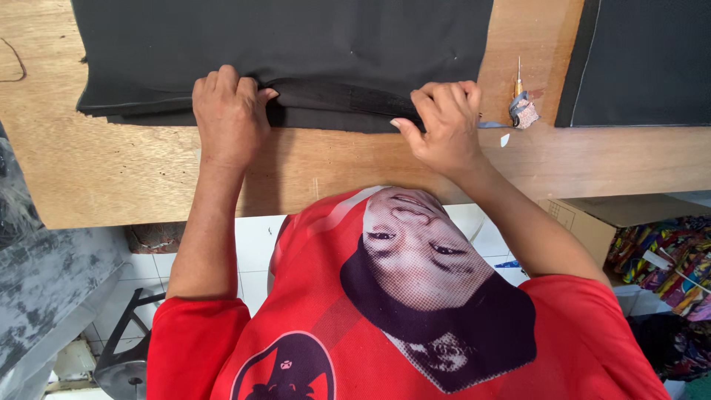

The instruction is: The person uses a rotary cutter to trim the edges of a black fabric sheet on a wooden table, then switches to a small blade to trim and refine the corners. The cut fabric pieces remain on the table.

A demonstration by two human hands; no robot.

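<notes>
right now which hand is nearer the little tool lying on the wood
Right. The right hand grips the black fabric edge just beside the small tool; the left hand holds that edge far across.

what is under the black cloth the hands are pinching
Under the folded black fabric lies the bare wooden tabletop. More dark layers show at its near edge, between the left hand and right hand; anything deeper is covered.

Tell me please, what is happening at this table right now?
A person in a red shirt works at a wooden table. Both hands grip the near folded edge of a black fabric lying flat on it: the left hand on one part, the right hand further along. A small tool with cloth scraps lies beside the right hand, and another dark piece lies apart.
</notes>
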